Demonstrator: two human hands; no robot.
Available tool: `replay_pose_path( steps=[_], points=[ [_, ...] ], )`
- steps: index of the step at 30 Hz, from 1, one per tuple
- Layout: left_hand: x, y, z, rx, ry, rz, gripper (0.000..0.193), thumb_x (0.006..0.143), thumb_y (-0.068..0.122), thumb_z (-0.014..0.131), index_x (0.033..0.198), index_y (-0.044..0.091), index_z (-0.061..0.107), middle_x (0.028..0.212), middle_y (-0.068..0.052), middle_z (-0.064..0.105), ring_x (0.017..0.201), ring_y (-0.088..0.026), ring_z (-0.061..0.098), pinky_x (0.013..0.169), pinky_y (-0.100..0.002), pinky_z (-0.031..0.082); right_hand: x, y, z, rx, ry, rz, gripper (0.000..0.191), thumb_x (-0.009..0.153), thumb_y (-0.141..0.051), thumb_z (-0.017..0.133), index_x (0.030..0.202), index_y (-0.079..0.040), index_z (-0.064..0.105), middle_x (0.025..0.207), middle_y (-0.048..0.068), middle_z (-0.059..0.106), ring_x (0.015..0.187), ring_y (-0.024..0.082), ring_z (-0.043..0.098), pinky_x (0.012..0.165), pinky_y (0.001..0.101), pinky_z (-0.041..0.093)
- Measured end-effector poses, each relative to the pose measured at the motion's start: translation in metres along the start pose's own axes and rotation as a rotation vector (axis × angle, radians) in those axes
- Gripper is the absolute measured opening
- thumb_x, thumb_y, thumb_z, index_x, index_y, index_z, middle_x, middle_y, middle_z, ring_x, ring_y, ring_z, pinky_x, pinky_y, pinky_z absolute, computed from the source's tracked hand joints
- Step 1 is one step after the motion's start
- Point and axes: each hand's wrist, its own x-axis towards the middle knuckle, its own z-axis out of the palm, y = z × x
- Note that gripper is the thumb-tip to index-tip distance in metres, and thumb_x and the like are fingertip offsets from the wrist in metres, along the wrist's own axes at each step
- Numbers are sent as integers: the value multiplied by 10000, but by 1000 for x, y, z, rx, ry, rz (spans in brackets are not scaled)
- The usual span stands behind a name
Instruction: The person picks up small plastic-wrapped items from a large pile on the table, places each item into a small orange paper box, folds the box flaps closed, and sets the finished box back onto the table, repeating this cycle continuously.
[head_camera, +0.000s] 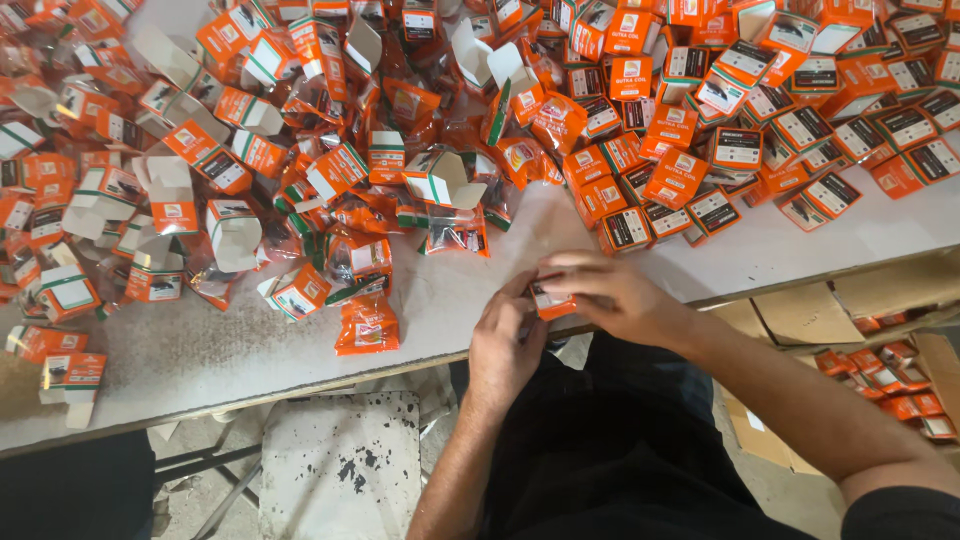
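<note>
Both hands meet at the near edge of the table (450, 300), just right of centre. The left hand (505, 345) comes up from below with the forearm nearly vertical, wrist bent forward, fingers curled round the left end of a small orange box (551, 301). The right hand (610, 295) reaches in from the right along a forearm that slants down to the lower right corner; its fingers arch over the top of the box and pinch it, thumb tucked underneath. The box is thus held between the two hands, right at the table's near edge and partly covered by the fingers.

Just left of the hands lies an orange pouch (367, 325) on bare table, and between it and the hands there is a patch of open surface. Farther away the table is crowded: a heap of open boxes and pouches (250, 170) fills the left and centre, while closed boxes (760, 130) lie packed on the far right. Below the table's edge on the right, cardboard cartons (810, 315) hold more boxes (890, 380). Near, on the left, a paint-spattered stool (340, 465) stands on the floor.
</note>
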Motion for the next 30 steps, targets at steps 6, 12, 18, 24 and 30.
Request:
replay_pose_path(
  steps=[6, 12, 18, 24, 30],
  points=[
    [-2, -6, 0, -65, -52, -43, 541, 804, -20, 799, 1171, 78, 415, 1352, -177, 660, 1158, -380, 697, 938, -420, 595, -6, -7, 8, -88, 73, 40, 437, 878, -138, 792, 1281, -44, 651, 1331, 138, 650, 1214, 329, 663, 991, 397, 554],
    [-1, 1, -5, -3, -36, 24, 447, 815, 33, 829, 1154, 64, 540, 1340, -175, 623, 1183, -378, 672, 944, -424, 589, -8, -8, 18, -105, 102, 22, 335, 927, -118, 764, 1244, -79, 664, 1320, 144, 653, 1161, 317, 686, 933, 374, 586],
    [0, 4, -11, 214, -35, 263, 308, 815, -37, 782, 1074, 40, 633, 1378, -142, 589, 1303, -410, 612, 1044, -464, 571, -10, -15, 12, -448, 5, -86, 443, 811, -140, 786, 1239, -89, 684, 1387, 178, 618, 1032, 316, 662, 898, 453, 525],
    [-3, 2, -52, 303, 13, 219, 316, 773, 102, 810, 1019, 36, 623, 1327, -258, 551, 1234, -483, 535, 1037, -596, 454, -14, -24, 2, -247, 45, -32, 437, 866, 22, 700, 1280, -114, 670, 1346, 137, 604, 1143, 307, 659, 981, 408, 541],
    [-28, -13, -112, 681, 142, -198, 241, 824, 109, 794, 1025, 25, 692, 1154, -174, 662, 1061, -389, 613, 917, -538, 477, -28, -28, -103, -791, 703, 257, 349, 1024, 30, 697, 1363, 8, 616, 1435, 219, 587, 1260, 428, 612, 1049, 483, 531]
  ],
)
